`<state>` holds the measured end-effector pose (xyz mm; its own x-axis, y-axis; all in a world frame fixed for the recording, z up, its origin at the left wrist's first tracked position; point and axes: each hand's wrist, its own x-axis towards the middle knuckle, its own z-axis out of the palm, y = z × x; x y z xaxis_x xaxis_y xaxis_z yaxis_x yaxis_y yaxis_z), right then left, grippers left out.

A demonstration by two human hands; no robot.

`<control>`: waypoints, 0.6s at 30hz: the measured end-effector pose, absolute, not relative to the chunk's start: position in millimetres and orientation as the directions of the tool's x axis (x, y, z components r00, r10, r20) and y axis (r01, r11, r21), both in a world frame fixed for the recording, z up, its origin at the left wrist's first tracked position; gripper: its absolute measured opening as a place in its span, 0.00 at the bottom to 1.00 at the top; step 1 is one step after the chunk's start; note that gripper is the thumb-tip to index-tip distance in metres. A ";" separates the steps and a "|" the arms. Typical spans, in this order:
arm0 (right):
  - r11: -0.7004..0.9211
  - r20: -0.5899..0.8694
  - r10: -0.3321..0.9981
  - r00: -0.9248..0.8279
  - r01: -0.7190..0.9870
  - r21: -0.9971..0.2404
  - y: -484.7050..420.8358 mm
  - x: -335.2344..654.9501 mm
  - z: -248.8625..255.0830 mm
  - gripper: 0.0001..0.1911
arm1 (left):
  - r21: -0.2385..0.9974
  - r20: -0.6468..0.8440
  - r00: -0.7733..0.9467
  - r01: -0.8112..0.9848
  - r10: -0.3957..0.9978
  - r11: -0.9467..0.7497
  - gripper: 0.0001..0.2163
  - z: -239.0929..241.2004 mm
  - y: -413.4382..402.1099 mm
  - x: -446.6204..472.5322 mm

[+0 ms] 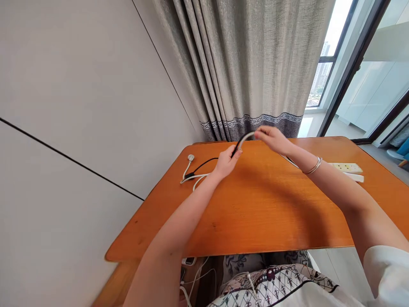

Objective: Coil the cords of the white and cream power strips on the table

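My left hand [226, 161] is closed around a black cable [243, 137] and a white cable [246, 136] above the middle of the table. Both cables arch up from it to my right hand [271, 138], whose fingers pinch them at the other end of the arch. To the left, the loose ends lie on the wood: a white plug [191, 157] and a small black connector [189, 175]. On the right, partly behind my right forearm, rests a white power strip [347, 167] with a second white piece [354, 177] beside it.
The orange-brown wooden table [249, 221] meets a pale wall [79, 85] at the left. A grey curtain [255, 64] hangs behind its far edge. Glass doors stand at the right. Below the near edge, more white cables [200, 277] lie near my lap.
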<state>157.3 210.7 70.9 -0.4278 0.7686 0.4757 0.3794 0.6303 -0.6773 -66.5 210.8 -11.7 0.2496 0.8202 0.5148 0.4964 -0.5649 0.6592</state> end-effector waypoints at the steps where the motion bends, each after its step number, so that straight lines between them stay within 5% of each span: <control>1: 0.643 0.539 0.756 -0.371 0.269 -0.717 213.7 156.7 85.9 0.19 | 0.687 0.525 0.214 0.465 0.824 -0.559 0.15 -6.1 214.8 -66.1; 7: 0.602 0.624 0.761 -0.175 -0.166 -0.781 221.0 140.4 163.3 0.28 | 0.872 0.424 0.171 0.190 0.889 -0.452 0.16 -0.9 229.5 -51.5; 18: 0.518 0.597 0.789 -0.148 -0.364 -0.774 207.2 108.5 202.0 0.28 | 0.900 0.431 0.363 -0.238 0.826 -0.365 0.37 -1.9 207.6 -9.6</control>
<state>108.5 207.2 202.0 -0.1477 0.7886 0.5970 -0.3638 0.5179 -0.7742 -9.6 207.6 -1.9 0.3632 0.8258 0.4315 -0.2385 -0.3653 0.8998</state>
